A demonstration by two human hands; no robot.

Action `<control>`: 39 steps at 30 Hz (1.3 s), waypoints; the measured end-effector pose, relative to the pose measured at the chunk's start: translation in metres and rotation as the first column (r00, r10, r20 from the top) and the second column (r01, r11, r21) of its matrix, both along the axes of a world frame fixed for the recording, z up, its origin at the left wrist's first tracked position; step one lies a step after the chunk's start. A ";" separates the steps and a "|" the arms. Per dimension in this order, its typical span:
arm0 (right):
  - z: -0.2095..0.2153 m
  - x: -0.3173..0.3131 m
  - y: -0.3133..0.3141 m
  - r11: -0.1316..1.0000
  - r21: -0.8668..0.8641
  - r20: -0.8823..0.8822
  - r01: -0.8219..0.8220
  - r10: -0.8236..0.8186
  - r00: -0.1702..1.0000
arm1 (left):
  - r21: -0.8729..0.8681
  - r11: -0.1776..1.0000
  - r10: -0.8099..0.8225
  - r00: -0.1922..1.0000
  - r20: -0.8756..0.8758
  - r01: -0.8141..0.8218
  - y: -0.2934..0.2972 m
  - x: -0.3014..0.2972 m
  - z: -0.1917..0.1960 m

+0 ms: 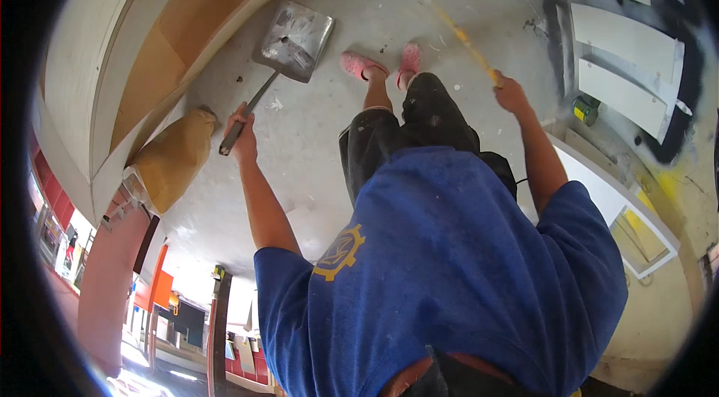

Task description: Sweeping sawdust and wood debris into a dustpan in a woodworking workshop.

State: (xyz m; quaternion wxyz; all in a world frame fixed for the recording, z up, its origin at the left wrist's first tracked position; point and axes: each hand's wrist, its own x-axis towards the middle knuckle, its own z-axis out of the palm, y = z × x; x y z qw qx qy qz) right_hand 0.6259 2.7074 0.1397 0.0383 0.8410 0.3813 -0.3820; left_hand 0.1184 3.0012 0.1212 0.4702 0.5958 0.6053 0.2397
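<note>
My left hand [243,131] grips the dark handle of a grey metal dustpan [296,41]. The pan lies on the concrete floor ahead of me, to the left of my feet in pink clogs [359,65]. Out to the right, my right hand [511,94] is closed around a long yellow stick [457,30]. The stick runs up and to the left across the floor and is blurred along its length. Its far end fades out, so I cannot see what it carries. My blue shirt and dark shorts fill the lower middle of the view.
A stuffed brown sack [174,157] leans by a large wooden panel [172,22] on the left. White boards [625,41] lie on black-sprayed floor at the right, with a small yellow-green can [586,110] and a white framed panel [599,180] nearer me.
</note>
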 end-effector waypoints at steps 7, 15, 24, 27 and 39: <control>-0.011 0.072 0.015 0.934 -0.272 0.126 0.231 -0.204 0.971 | -0.133 0.988 -0.079 0.996 -0.041 0.073 0.044 0.046 0.012; -0.057 0.120 -0.082 0.989 -0.016 0.097 -0.144 0.145 0.985 | -0.013 0.962 0.271 0.962 -0.016 -0.272 0.080 0.095 -0.001; -0.052 0.110 -0.118 0.972 -0.148 -0.159 0.183 -0.205 0.966 | -0.036 0.993 -0.119 0.976 -0.180 0.115 0.119 0.167 0.033; -0.023 0.096 -0.110 0.978 -0.146 -0.081 0.150 -0.163 0.983 | -0.002 0.976 -0.208 0.934 -0.290 0.216 0.130 0.194 0.050; 0.010 0.094 -0.124 0.950 -0.172 0.025 0.262 -0.262 0.965 | -0.040 0.964 -0.266 0.960 -0.088 0.264 0.126 0.298 0.007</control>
